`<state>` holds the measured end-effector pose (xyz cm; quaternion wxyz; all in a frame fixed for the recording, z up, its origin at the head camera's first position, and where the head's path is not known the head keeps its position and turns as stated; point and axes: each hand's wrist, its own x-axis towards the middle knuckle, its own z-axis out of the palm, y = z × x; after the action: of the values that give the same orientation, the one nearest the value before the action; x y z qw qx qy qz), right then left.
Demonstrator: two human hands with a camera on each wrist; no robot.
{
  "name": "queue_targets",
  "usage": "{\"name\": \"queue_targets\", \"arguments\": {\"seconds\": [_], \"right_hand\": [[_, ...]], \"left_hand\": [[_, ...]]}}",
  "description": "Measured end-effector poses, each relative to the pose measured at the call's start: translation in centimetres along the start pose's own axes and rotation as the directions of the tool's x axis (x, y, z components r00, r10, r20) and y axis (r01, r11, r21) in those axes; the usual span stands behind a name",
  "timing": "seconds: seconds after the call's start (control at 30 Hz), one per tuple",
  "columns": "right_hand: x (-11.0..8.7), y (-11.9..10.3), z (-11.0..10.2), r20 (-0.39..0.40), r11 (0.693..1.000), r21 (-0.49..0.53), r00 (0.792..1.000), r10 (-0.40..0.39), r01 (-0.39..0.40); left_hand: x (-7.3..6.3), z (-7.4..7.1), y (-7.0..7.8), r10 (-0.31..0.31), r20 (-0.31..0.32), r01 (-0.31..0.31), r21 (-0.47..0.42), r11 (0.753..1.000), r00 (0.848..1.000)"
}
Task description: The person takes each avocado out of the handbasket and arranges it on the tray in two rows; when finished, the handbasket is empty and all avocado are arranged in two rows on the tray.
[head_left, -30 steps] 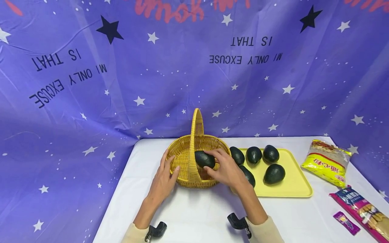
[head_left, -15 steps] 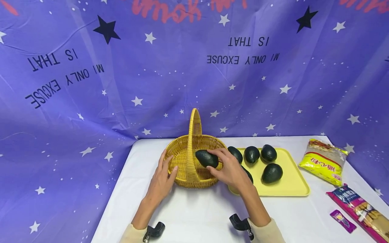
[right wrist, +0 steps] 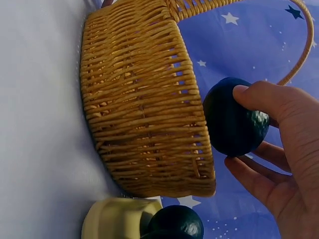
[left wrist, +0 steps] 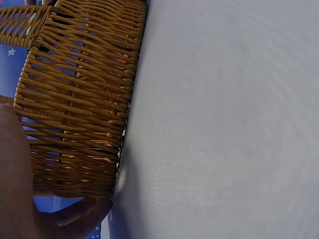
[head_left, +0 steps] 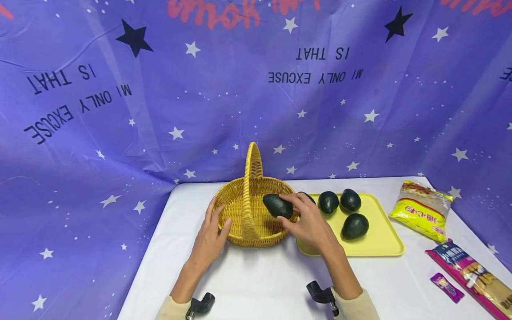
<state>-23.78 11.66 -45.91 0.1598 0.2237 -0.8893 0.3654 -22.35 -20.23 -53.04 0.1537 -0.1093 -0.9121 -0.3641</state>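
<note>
My right hand pinches a dark green avocado between thumb and fingers. In the head view the avocado overlaps the right part of a yellow wicker basket; in the right wrist view it is close beside the basket's rim. My left hand holds the basket's left end, with fingers along the outer wall and thumb at the near rim. In the left wrist view its fingers lie against the woven end. No other avocado shows inside the basket.
Right of the basket, a yellow tray bears several avocados, some partly hidden by my right hand. A yellow food bag, a long pink packet and a small purple packet lie farther right. A purple star-print cloth hangs behind.
My right hand has drawn the avocado up and rightward, away from the handle toward the basket's right rim. The left hand stays at the basket; the head view has shifted slightly.
</note>
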Motion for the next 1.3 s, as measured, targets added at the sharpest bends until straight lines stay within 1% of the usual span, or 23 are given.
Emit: {"name": "queue_targets", "arguments": {"seconds": [0.2, 0.47, 0.57, 0.8, 1.03, 1.3], "right_hand": [[-0.4, 0.5, -0.5, -0.018, 1.0, 0.004, 1.0, -0.012, 0.012], [-0.8, 0.8, -1.4, -0.048, 0.997, 0.071, 0.999, -0.002, 0.006], [-1.2, 1.1, -1.6, -0.052, 0.997, 0.077, 0.999, 0.0, 0.004], [-1.8, 1.7, -2.1, -0.067, 0.999, 0.046, 0.998, -0.001, 0.004], [-2.0, 1.8, -2.6, -0.069, 0.999, 0.05, 0.997, 0.018, -0.015], [-2.4, 2.4, -3.3, -0.095, 0.999, 0.011, 0.995, 0.043, -0.042]], "left_hand": [[0.1, 0.0, 0.2, 0.008, -0.002, -0.008, -0.006, 1.0, 1.0], [0.4, 0.0, 0.3, 0.014, 0.002, -0.014, -0.014, 1.0, 1.0], [0.3, 0.1, 0.3, 0.011, 0.005, -0.011, -0.017, 1.0, 1.0], [0.2, 0.3, 0.3, 0.007, 0.005, -0.007, -0.024, 1.0, 1.0], [0.1, 0.1, 0.0, 0.011, -0.012, -0.011, -0.016, 1.0, 1.0], [0.2, 0.0, 0.0, 0.02, -0.009, -0.02, -0.014, 1.0, 1.0]]}}
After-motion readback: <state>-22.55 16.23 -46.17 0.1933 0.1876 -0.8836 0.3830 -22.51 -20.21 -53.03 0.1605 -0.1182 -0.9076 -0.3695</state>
